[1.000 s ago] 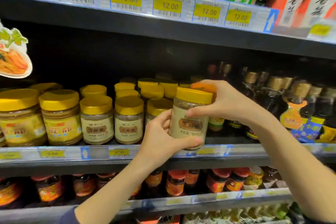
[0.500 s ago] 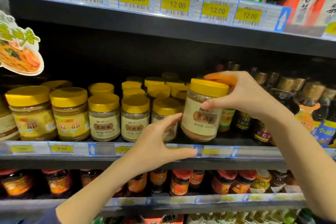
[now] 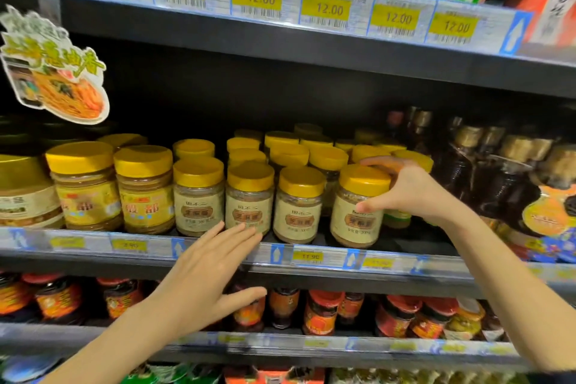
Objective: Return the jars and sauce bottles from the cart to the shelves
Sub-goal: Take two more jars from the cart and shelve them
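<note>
Right hand grasps the jar just under its yellow lid, thumb across the top of the label, fingers curled round the far side; the jar stands upright at the front edge of the middle shelf, at the right end of the front row of matching yellow-lidded jars, just beside the nearest one; more such jars stand in ranks behind. Left hand is released and holds nothing, fingers straight and close together, thumb spread; it lies in front of the shelf's front edge, fingertips reaching the foot of a jar in the row; contact cannot be told. Larger yellow-labelled jars occupy the shelf toward its left end; dark bottles stand toward its right end, behind the right wrist. Yellow price tags reading 12.00 line the front edge of the shelf above; red-lidded jars fill the shelf below; a noodle sign hangs at the upper left.
</note>
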A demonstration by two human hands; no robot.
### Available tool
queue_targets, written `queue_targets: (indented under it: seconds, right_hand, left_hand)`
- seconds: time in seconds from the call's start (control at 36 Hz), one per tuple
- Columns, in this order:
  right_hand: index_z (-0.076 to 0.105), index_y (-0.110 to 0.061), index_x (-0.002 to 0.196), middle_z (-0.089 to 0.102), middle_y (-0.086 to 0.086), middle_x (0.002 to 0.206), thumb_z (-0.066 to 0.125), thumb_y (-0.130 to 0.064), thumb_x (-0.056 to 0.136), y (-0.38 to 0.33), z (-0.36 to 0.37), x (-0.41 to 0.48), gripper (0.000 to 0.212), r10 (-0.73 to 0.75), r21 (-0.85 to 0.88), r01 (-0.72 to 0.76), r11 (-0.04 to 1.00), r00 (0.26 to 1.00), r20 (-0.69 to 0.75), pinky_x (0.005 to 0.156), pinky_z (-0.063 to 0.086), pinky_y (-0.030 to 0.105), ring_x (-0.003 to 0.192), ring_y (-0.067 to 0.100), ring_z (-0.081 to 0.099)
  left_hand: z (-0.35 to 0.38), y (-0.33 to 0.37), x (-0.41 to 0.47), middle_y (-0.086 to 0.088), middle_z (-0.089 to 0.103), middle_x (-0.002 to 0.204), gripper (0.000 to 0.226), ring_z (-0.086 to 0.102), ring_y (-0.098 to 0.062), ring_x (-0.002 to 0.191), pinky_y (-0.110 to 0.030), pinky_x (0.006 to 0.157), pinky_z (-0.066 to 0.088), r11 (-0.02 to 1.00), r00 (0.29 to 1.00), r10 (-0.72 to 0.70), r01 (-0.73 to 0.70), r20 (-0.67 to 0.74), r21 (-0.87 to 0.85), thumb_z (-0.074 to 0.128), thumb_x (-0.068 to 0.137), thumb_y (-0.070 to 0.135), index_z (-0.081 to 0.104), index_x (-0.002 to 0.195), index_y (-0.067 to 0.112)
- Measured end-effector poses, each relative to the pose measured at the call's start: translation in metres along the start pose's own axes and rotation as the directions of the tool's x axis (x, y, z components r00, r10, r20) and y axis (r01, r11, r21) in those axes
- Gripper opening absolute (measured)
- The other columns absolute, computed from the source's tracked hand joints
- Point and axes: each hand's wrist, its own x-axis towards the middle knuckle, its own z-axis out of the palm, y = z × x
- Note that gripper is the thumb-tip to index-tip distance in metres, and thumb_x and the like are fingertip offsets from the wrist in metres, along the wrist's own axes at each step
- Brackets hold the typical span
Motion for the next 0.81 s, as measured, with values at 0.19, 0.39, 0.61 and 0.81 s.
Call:
queue_targets:
  seconds: [0.19, 0.39, 0.61, 0.81]
  right_hand:
    - [0.052, -0.022, 0.128, 0.052, -0.001, 0.128, 0.088, -0.023, 0.054, 0.010, 0.017, 0.004, 0.082, -0.004, 0.008, 0.004, 1.000, 1.000, 0.030, 0.095, 0.049, 0.037, 0.117, 0.018, 0.051]
    - [0.047, -0.021, 0.131, 0.048, -0.003, 0.126, 0.085, -0.016, 0.061, 0.013, 0.022, 0.008, 0.080, -0.011, 0.030, 0.009, 1.000, 0.998, 0.060, 0.081, 0.045, 0.018, 0.113, 0.014, 0.049]
    - [0.039, -0.026, 0.132, 0.041, -0.004, 0.129, 0.082, -0.016, 0.066, 0.014, 0.021, 0.016, 0.079, 0.008, -0.008, -0.007, 1.000, 0.989, 0.146, 0.077, 0.045, 0.016, 0.115, 0.015, 0.046]
    - [0.037, -0.029, 0.133, 0.040, -0.005, 0.131, 0.081, -0.017, 0.067, 0.007, 0.017, 0.019, 0.080, 0.040, -0.099, -0.021, 0.995, 0.982, 0.185, 0.088, 0.042, 0.026, 0.115, 0.015, 0.044]
  left_hand:
    - [0.001, -0.001, -0.003, 0.005, 0.048, 0.140, 0.075, 0.042, -0.008, 0.130, -0.025, 0.111, 0.015, 0.999, 1.000, 0.024, -0.025, -0.011, -0.031, 0.035, 0.085, 0.071, 0.046, 0.137, 0.018]
    - [0.006, -0.002, -0.002, 0.003, 0.051, 0.138, 0.075, 0.048, -0.012, 0.127, -0.033, 0.107, 0.025, 0.998, 0.998, 0.043, -0.045, -0.049, -0.048, 0.039, 0.084, 0.069, 0.048, 0.135, 0.015]
    - [0.007, -0.003, -0.002, 0.003, 0.052, 0.137, 0.075, 0.050, -0.013, 0.126, -0.033, 0.108, 0.024, 0.998, 0.997, 0.059, -0.060, -0.047, -0.028, 0.039, 0.083, 0.069, 0.049, 0.134, 0.015]
    - [0.008, -0.004, -0.003, 0.002, 0.052, 0.137, 0.077, 0.049, -0.014, 0.127, -0.033, 0.108, 0.024, 0.997, 0.996, 0.079, -0.080, -0.048, -0.018, 0.043, 0.082, 0.068, 0.048, 0.135, 0.013]
